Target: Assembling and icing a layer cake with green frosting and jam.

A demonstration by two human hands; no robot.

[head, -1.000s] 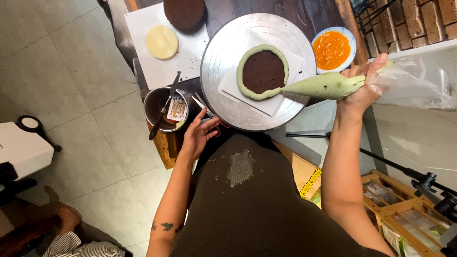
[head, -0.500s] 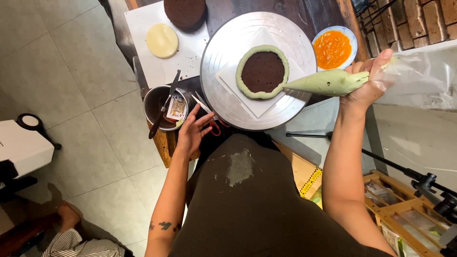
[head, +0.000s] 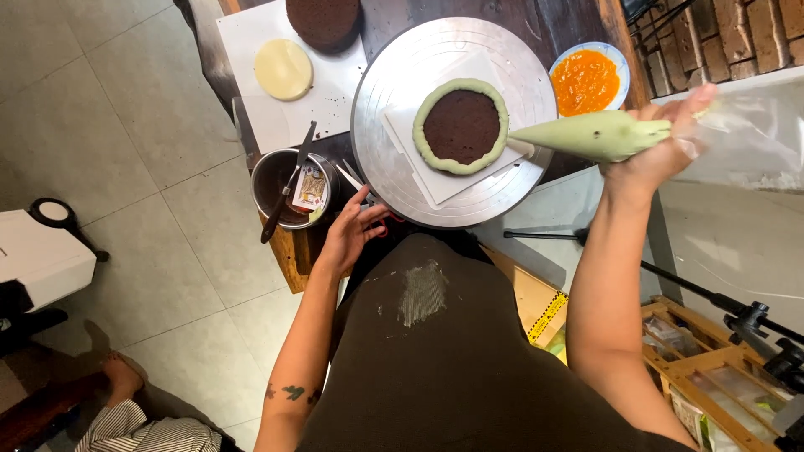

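Biggest thing in view, centre top of the frame: the round metal turntable (head: pixel 394 109), with a white square board (head: pixel 419 167) on it. On that board sits the dark chocolate cake layer (head: pixel 461 125), and a ring of pale green cream (head: pixel 421 125) runs all the way round its edge, closed as far as I can see. The dark top inside the ring is bare, so I judge the border done and the filling not yet in.

Coming in from the right of the frame is the piping bag (head: pixel 599 136), fat with green cream, its tip at the right edge of the ring, touching it or just off it; I can't tell which. My right hand (head: pixel 662 151) is wrapped tight round the bag's back end, fingers closed on it, with the loose clear plastic trailing off to the right.

Upper left, a white cutting board (head: pixel 251 117) carries a second dark cake layer (head: pixel 322 18), cut off by the top edge, and a pale cream-coloured disc (head: pixel 283 69). So at least one more layer waits unstacked.

Top right, beside the turntable, a small bowl of orange filling (head: pixel 584 81) looks full.

Left of centre, a dark pot (head: pixel 280 172) with a utensil handle leaning out.

Smallest now: my left hand (head: pixel 347 238), below the turntable's lower left rim, fingers spread and loose, fingertips on or just over the scissors (head: pixel 358 182) lying there, gripping nothing that I can make out.
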